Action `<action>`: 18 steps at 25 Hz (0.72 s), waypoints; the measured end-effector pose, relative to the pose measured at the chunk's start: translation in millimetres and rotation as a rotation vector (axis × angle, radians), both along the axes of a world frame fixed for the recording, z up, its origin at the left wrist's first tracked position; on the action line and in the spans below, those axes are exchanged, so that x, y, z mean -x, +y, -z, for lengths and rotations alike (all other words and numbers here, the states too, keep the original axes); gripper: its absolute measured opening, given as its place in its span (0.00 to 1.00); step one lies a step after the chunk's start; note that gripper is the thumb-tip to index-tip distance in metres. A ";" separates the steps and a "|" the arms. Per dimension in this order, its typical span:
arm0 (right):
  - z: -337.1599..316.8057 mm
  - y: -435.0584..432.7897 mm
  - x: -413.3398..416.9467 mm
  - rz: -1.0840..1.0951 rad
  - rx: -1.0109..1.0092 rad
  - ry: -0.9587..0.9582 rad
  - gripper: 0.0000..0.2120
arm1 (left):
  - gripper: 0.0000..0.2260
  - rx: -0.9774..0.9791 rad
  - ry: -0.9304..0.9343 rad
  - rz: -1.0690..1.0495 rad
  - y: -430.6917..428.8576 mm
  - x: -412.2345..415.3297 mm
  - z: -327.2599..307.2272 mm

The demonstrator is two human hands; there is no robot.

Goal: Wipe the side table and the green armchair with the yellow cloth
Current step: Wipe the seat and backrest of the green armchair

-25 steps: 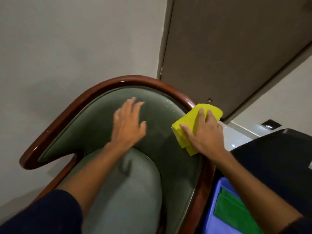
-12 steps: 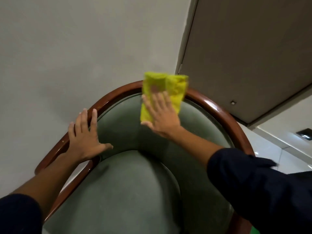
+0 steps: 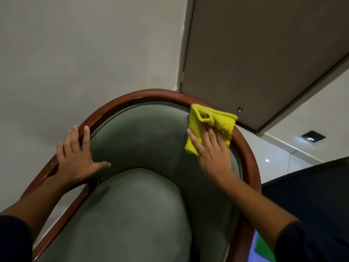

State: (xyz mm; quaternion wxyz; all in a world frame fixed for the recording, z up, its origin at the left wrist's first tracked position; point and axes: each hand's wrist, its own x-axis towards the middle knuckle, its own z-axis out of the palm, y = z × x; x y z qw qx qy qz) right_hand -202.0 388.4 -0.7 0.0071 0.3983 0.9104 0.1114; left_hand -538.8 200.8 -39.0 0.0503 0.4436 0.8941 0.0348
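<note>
From the head camera there is one green armchair (image 3: 143, 148) with a shiny brown wood rim (image 3: 151, 95) going round its back. There is one yellow cloth (image 3: 209, 127), and there are two hands. The cloth is folded and bunched up. It lies on the upper right part of the chair's back, right where the green padding meets the wood rim, and its top edge sits over the rim. The right hand (image 3: 213, 154) lies flat on the cloth with its fingers (image 3: 196, 140) spread out, pressing it onto the chair. The hand is not curled into a fist. The right arm comes up from the bottom right, and a dark sleeve (image 3: 309, 241) covers it near the elbow. The left hand (image 3: 75, 157) is open too and holds nothing. Its palm and fingers rest on the wood rim on the left side of the chair, and its thumb (image 3: 103, 165) points across onto the green padding. The left arm comes up from the bottom left with one dark sleeve at the corner. Behind the chair there is one plain wall (image 3: 85, 44) and one brown door (image 3: 255, 53). On the right, beside the chair, there is one dark thing (image 3: 311, 186), but I cannot tell what it is.
</note>
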 end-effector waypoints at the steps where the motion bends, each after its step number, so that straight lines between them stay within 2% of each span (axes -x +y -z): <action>1: -2.1 -15.7 -23.4 0.069 -0.004 -0.017 0.38 | 0.56 0.009 -0.007 0.005 0.4 -0.6 -1.5; 6: -15.5 -117.4 -70.0 0.269 0.120 -0.216 0.25 | 0.55 0.169 -0.182 -0.043 -28.5 -22.7 -28.6; 9: -23.4 -184.4 -72.3 0.315 0.300 -0.270 0.21 | 0.46 0.129 -0.317 -0.027 -76.6 -79.5 -42.1; 10: -23.0 -203.6 -73.0 0.300 0.396 -0.194 0.19 | 0.40 0.096 -0.476 -0.053 -94.4 -105.4 -42.5; 11: -21.8 -219.4 -72.0 0.333 0.594 -0.035 0.16 | 0.35 0.086 -0.730 -0.144 -114.3 -135.2 -44.0; 13: -32.1 -244.7 -69.6 0.454 1.058 0.316 0.05 | 0.39 0.231 -1.281 -0.400 -153.2 -196.6 -55.8; 14: -36.3 -256.5 -68.0 0.444 1.204 0.443 0.03 | 0.42 0.323 -1.466 -0.450 -168.9 -218.5 -59.7; 15: -41.7 -271.1 -68.5 0.337 1.257 0.534 0.04 | 0.45 0.351 -1.587 -0.480 -183.1 -232.5 -62.5; 16: -47.6 -287.1 -69.3 0.164 1.257 0.562 0.08 | 0.45 0.292 -1.643 -0.541 -195.3 -239.7 -66.1; 18: -54.4 -315.2 -75.1 -0.222 1.114 0.467 0.17 | 0.36 -0.011 -1.713 -0.696 -211.7 -242.8 -76.9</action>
